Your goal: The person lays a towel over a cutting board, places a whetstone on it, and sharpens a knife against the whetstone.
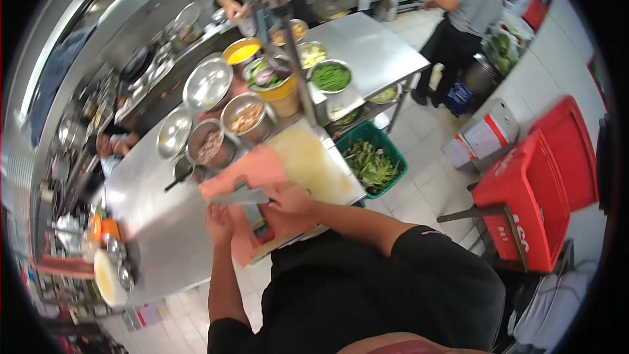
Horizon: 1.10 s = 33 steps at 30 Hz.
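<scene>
My right hand (pixel 291 200) is closed round the handle of a broad-bladed knife (pixel 239 196), whose blade points left. The blade lies over an orange-pink, cloth-like sheet (pixel 255 165), spread across a yellowish cutting board (pixel 320 169) at the table's near edge. My left hand (pixel 219 221) is beside the blade's tip, at the sheet's left edge. Its fingers are too blurred to show whether they grip anything. Below the blade, a small dark and silvery patch shows between folds of the sheet; I cannot make out what it is.
Steel bowls of meat pieces (pixel 209 147) and chopped food (pixel 246 118) stand beyond the board. Right of the table are a green basket of leaves (pixel 371 158) and a red cooler box (pixel 524 203). A post (pixel 303 85) rises behind the board. Other people stand farther off.
</scene>
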Tool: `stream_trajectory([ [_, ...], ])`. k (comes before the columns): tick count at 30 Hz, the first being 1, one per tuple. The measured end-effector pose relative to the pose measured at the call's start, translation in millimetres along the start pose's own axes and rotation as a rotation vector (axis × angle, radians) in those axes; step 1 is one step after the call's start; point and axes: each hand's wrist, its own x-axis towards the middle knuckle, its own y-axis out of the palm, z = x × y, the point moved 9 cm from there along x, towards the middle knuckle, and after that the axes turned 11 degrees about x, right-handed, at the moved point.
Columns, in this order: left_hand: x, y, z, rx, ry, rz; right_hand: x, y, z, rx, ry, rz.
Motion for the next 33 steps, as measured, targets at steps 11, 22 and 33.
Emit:
stream_trajectory([
  [11,-3,9,12,0.115,0.048,-0.04,3,9,-11,0.07,0.092,0.065],
  [22,-31,-9,-71,0.004,0.329,0.112,-95,-2,-22,0.04,0.429,0.204],
  [33,11,4,-21,0.045,-0.009,0.103,-21,-4,-5,-0.066,0.333,0.218],
])
